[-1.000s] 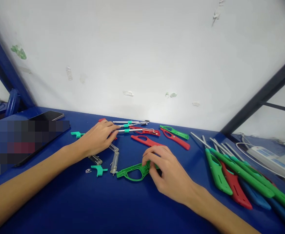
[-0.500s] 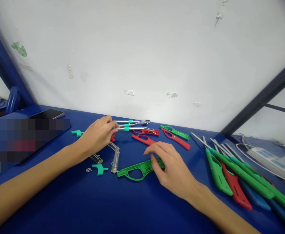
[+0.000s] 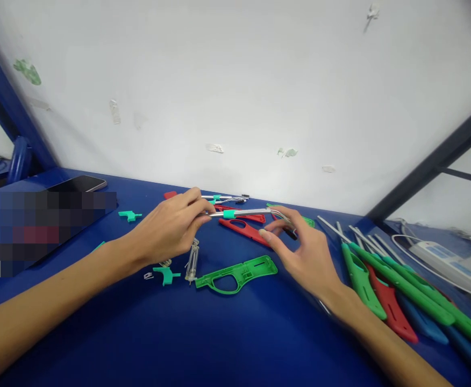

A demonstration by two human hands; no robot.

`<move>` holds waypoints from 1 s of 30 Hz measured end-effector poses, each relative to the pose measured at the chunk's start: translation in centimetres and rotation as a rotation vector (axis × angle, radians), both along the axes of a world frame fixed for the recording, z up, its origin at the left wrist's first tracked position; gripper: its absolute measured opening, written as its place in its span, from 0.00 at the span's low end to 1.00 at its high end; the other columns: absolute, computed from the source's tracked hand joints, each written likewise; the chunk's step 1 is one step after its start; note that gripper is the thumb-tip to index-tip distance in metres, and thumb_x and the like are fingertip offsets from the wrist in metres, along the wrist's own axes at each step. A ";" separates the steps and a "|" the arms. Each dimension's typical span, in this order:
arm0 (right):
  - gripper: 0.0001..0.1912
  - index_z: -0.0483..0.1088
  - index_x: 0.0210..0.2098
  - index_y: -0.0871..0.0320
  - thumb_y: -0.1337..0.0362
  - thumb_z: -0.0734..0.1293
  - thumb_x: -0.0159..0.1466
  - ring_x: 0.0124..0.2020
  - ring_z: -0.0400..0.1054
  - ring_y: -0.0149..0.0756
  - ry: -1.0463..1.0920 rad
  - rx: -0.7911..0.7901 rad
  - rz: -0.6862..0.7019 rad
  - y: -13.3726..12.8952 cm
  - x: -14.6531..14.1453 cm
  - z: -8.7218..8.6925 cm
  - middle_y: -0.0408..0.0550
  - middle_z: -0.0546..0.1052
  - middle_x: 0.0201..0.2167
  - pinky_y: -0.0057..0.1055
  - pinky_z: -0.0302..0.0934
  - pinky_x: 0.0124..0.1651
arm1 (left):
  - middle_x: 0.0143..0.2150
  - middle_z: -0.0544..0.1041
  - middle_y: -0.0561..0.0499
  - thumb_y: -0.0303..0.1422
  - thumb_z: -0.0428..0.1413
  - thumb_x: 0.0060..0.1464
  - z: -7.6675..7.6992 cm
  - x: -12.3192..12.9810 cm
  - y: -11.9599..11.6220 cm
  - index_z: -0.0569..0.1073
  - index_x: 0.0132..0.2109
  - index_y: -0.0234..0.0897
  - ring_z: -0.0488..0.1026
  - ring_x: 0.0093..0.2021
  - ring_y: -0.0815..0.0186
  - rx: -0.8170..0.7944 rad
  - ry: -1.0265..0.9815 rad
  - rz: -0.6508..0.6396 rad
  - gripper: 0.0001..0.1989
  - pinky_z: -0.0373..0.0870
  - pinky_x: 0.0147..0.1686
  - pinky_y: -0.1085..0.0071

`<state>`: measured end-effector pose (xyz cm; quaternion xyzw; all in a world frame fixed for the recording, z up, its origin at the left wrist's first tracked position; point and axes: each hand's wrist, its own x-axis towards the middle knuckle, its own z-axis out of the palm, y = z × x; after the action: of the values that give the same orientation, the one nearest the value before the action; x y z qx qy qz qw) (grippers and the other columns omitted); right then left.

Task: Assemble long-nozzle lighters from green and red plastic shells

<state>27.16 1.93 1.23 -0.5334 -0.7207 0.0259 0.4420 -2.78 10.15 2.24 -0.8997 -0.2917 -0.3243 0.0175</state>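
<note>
My left hand [image 3: 179, 223] is closed, pinching one end of a metal lighter tube [image 3: 251, 212] with a teal collar. The tube is held level above the table, its white wires running out at the right. Around that wire end curves my right hand [image 3: 300, 242], thumb and fingers apart; the index finger reaches the tube's end. A small black piece shows inside the hand's hollow. Below the tube lie a red handle half [image 3: 247, 232] and a green handle half [image 3: 255, 266], inner side up. A clear fuel tank [image 3: 192, 262] and a teal trigger [image 3: 166, 276] lie nearby.
More tubes with teal collars [image 3: 216, 198] lie behind the left hand. Several assembled lighters [image 3: 397, 279] are piled at right, near a white power strip [image 3: 445, 260]. Another teal trigger [image 3: 129, 216] and a phone [image 3: 84, 184] are at left. A white wall [image 3: 235, 97] stands behind.
My left hand has moved slightly right with the tube. My right hand has left the green handle half and risen to the tube's wire end.
</note>
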 end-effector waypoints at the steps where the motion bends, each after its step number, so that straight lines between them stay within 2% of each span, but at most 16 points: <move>1: 0.20 0.76 0.60 0.51 0.48 0.73 0.75 0.36 0.83 0.44 0.020 -0.002 0.007 -0.1 -0.1 0.1 0.44 0.87 0.35 0.43 0.77 0.44 | 0.44 0.76 0.45 0.32 0.47 0.76 0.1 0.0 -0.2 0.79 0.52 0.36 0.74 0.35 0.63 -0.018 0.014 -0.026 0.15 0.71 0.36 0.65; 4: 0.16 0.80 0.51 0.54 0.48 0.70 0.77 0.22 0.73 0.34 0.077 -0.010 0.009 -0.1 -0.1 0.2 0.38 0.80 0.25 0.33 0.69 0.29 | 0.38 0.76 0.49 0.34 0.48 0.74 0.4 0.0 -0.8 0.76 0.47 0.38 0.72 0.33 0.64 -0.082 0.056 -0.086 0.12 0.69 0.34 0.66; 8: 0.22 0.78 0.38 0.57 0.46 0.68 0.80 0.20 0.68 0.29 0.098 -0.067 0.033 0.0 0.2 0.5 0.35 0.75 0.22 0.29 0.67 0.27 | 0.29 0.73 0.55 0.37 0.51 0.71 0.6 0.2 -1.7 0.69 0.38 0.41 0.68 0.27 0.66 -0.180 0.133 -0.138 0.10 0.64 0.30 0.66; 14: 0.20 0.78 0.39 0.57 0.49 0.70 0.80 0.23 0.70 0.28 0.051 -0.170 0.072 -0.2 0.1 0.4 0.36 0.76 0.26 0.28 0.70 0.29 | 0.29 0.74 0.54 0.33 0.54 0.64 0.2 0.7 -2.2 0.64 0.36 0.43 0.66 0.25 0.65 -0.255 0.275 -0.135 0.07 0.60 0.28 0.65; 18: 0.19 0.78 0.39 0.58 0.49 0.70 0.80 0.24 0.70 0.28 0.000 -0.222 0.097 -0.3 -0.3 0.1 0.36 0.76 0.27 0.29 0.70 0.30 | 0.32 0.76 0.51 0.30 0.53 0.62 0.0 0.3 -1.6 0.67 0.36 0.42 0.68 0.26 0.63 -0.237 0.341 -0.089 0.04 0.60 0.29 0.63; 25: 0.18 0.79 0.42 0.58 0.49 0.70 0.80 0.27 0.74 0.31 -0.034 -0.269 0.132 -0.6 -0.8 -0.1 0.38 0.79 0.30 0.31 0.73 0.33 | 0.35 0.78 0.47 0.30 0.53 0.63 0.2 -0.4 -0.6 0.70 0.36 0.42 0.72 0.33 0.59 -0.158 0.380 -0.056 0.05 0.60 0.31 0.62; 30: 0.20 0.79 0.40 0.57 0.48 0.68 0.80 0.24 0.71 0.30 -0.023 -0.217 0.124 -0.7 -0.9 0.3 0.37 0.76 0.26 0.30 0.69 0.31 | 0.36 0.78 0.47 0.32 0.50 0.67 0.4 -0.2 -0.8 0.72 0.38 0.41 0.73 0.36 0.58 -0.116 0.333 -0.066 0.09 0.63 0.33 0.62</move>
<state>26.27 1.18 1.57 -0.5329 -0.7502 0.1248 0.3710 -3.00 9.36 2.59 -0.9496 -0.2733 -0.1536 0.0030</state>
